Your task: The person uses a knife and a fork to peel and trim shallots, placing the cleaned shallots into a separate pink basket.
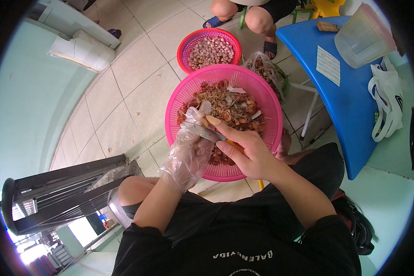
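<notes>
My right hand (246, 149) grips a small knife (206, 133) by its yellow handle. The blade points left, lying across the fingers of my left hand (188, 149). A clear, crinkled plastic glove covers that left hand; its fingers are curled close to the blade, and what they hold is hidden. The tip of my right index finger has a tan covering or piece on it. Both hands are over a pink plastic basket (272, 103) full of reddish-brown skins and stringy roots (230, 103), with a few pale bits among them.
Beyond stands a red basket (181, 48) of small shallots (211, 51). Beside it is a clear bag of scraps (264, 69). Another person's legs (260, 20) are at the far side. On the right, a blue table (336, 108) bears a plastic container (361, 39). A dark metal rack (64, 184) is left.
</notes>
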### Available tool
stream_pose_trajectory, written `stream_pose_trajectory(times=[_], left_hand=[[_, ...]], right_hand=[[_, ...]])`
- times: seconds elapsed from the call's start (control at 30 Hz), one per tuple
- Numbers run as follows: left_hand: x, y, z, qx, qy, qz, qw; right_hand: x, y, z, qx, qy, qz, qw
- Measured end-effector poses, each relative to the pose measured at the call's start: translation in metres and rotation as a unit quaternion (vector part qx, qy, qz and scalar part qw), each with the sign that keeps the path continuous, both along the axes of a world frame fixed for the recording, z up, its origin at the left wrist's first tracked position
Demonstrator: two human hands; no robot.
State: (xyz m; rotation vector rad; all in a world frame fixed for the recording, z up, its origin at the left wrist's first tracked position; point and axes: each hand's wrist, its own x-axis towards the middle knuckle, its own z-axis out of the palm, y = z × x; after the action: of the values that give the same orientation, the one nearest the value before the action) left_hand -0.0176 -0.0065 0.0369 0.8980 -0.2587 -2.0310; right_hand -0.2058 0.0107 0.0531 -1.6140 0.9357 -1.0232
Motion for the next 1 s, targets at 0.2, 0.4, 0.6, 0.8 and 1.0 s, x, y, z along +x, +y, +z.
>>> stream_pose_trajectory(times=[0.2, 0.4, 0.6, 0.8, 1.0], left_hand=[[0.010, 0.000, -0.016, -0.014, 0.048, -0.017, 0.999], [-0.010, -0.006, 0.009, -0.040, -0.063, 0.025, 0.997], [-0.001, -0.006, -0.004, -0.041, -0.063, 0.004, 0.997], [-0.007, -0.004, 0.004, 0.020, -0.032, 0.023, 0.999], [-0.005, 0.000, 0.004, -0.012, -0.054, 0.033, 0.998]], right_hand=[[0.003, 0.000, -0.002, 0.003, -0.007, 0.000, 1.000], [0.004, 0.002, -0.004, 0.005, -0.001, -0.005, 1.000], [-0.001, 0.005, -0.005, 0.190, -0.073, 0.038, 0.978], [0.006, 0.007, -0.009, 0.286, -0.191, 0.068, 0.936], [0.011, 0.010, -0.012, 0.312, -0.223, 0.064, 0.921]])
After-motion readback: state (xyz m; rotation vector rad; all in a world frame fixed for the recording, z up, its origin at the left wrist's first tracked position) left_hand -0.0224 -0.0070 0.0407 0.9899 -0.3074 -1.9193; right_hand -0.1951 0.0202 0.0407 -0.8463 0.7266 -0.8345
